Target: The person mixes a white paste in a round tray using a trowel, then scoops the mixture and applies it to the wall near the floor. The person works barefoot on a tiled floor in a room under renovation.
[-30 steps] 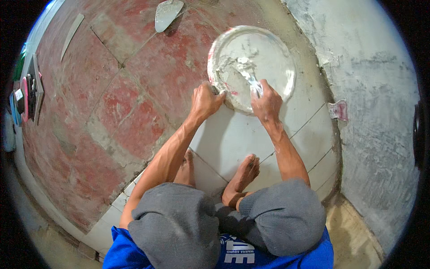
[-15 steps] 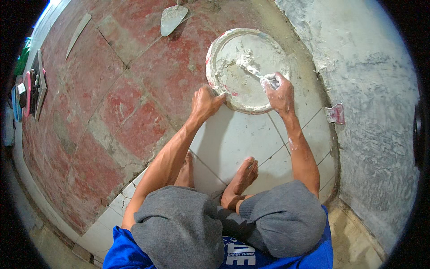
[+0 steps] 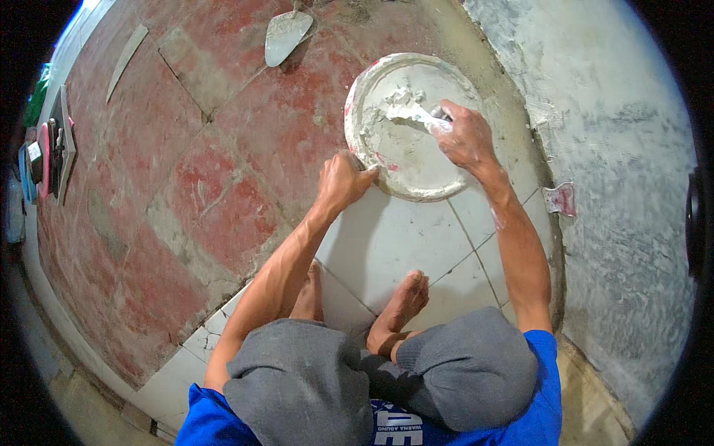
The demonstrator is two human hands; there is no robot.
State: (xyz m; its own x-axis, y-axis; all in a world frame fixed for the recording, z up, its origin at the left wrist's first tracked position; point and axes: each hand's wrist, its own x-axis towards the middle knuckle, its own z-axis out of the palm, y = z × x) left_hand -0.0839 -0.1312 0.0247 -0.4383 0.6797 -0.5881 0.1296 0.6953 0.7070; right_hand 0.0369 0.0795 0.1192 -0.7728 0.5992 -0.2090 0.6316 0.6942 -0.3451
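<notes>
A round, shallow lid (image 3: 431, 162), coated in whitish putty, rests on the floor in front of me. My left hand (image 3: 342, 181) is closed on its near left rim, thumb toward the edge. Over the lid's right half, my right hand (image 3: 467, 137) grips the handle of a putty knife (image 3: 413, 114). White putty covers the knife's blade, which reaches left across the lid and hides its exact edge. A lump of putty (image 3: 401, 97) lies beside the blade at the lid's far middle. White smears mark my right fingers and forearm.
Beyond the lid to the left lies a trowel (image 3: 288, 36) with a pale blade. A thin curved strip (image 3: 126, 63) is farther left, near stacked items (image 3: 56, 152). At right, a small red-and-white scraper (image 3: 561, 199) sits against the grey plastered wall (image 3: 625, 245).
My right hand has turned and shifted slightly, its elbow swinging outward, and the putty knife's loaded blade shows more broadly. My left hand keeps its hold on the rim.
</notes>
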